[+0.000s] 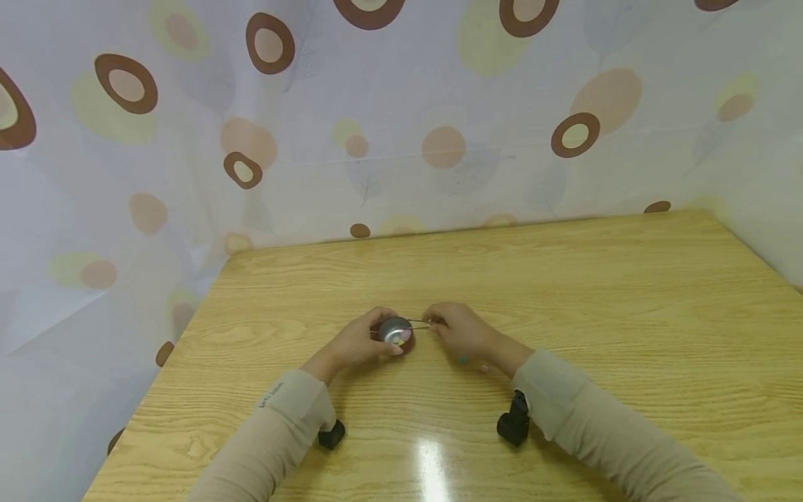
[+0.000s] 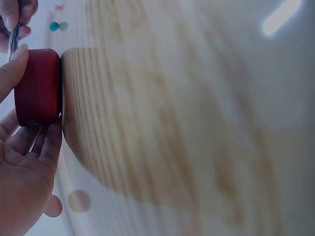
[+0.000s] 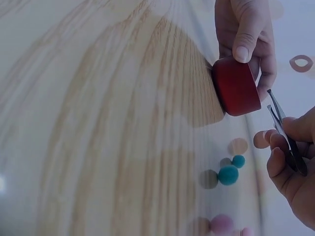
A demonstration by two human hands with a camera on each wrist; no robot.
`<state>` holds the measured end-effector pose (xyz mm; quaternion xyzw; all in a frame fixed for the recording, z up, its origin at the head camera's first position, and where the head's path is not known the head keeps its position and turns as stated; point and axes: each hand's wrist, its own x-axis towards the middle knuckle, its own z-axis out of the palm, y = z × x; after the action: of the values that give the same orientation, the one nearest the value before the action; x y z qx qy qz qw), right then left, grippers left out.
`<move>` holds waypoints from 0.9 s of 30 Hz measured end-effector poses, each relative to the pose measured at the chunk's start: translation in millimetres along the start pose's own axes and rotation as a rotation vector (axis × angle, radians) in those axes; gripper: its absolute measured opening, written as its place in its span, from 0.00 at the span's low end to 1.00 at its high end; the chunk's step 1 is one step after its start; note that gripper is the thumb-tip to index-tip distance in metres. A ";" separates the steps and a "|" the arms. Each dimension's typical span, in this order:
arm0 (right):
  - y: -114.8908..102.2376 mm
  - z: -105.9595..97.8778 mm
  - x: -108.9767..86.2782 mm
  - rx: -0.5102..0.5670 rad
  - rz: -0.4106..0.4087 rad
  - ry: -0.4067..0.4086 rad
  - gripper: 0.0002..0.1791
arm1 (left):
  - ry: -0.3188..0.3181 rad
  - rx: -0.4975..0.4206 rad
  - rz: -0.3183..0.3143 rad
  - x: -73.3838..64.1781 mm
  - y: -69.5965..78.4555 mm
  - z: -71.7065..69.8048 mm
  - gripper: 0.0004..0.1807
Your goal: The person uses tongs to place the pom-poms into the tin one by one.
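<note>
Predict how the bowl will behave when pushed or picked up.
The bowl is probably stiff: its metallic inside shines and its wall shows no dent where the left hand grips it. It will likely slide sooner than tip, being wider than tall. Its smooth red side may be a little slippery.

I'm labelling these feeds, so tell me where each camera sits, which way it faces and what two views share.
Head: on the head, facing forward and down at the table; shows the left hand, right hand and both sleeved forearms.
Left wrist: on that wrist, facing the left hand's grip on the bowl; right hand at the top-left corner.
Right wrist: on that wrist, facing the right hand's tweezers and the bowl; left hand at the top.
Shared: both wrist views show the bowl's red outside and a teal pom-pom.
</note>
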<state>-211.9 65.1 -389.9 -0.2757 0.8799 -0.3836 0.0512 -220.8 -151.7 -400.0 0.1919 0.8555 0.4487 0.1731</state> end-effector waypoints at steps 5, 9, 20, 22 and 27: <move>3.1 -4.3 -5.2 0.012 0.010 0.001 0.11 | -0.006 -0.011 -0.024 -1.5 2.3 -0.2 0.30; 5.5 -9.4 -10.2 0.013 0.031 0.007 0.11 | -0.018 -0.026 -0.031 -8.8 16.7 -1.3 0.30; 17.0 -21.8 -22.5 -0.068 0.060 0.043 0.10 | -0.015 -0.017 -0.022 -15.6 30.0 -2.7 0.28; 18.7 -23.9 -25.0 -0.068 0.071 0.046 0.10 | -0.015 -0.017 -0.020 -14.8 28.1 -2.4 0.28; 23.6 -29.5 -32.2 -0.072 0.079 0.050 0.10 | -0.017 -0.006 -0.011 -14.9 29.1 -2.2 0.28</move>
<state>-204.2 114.2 -389.8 -0.2327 0.9043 -0.3562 0.0345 -203.9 -145.2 -372.8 0.1903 0.8538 0.4486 0.1832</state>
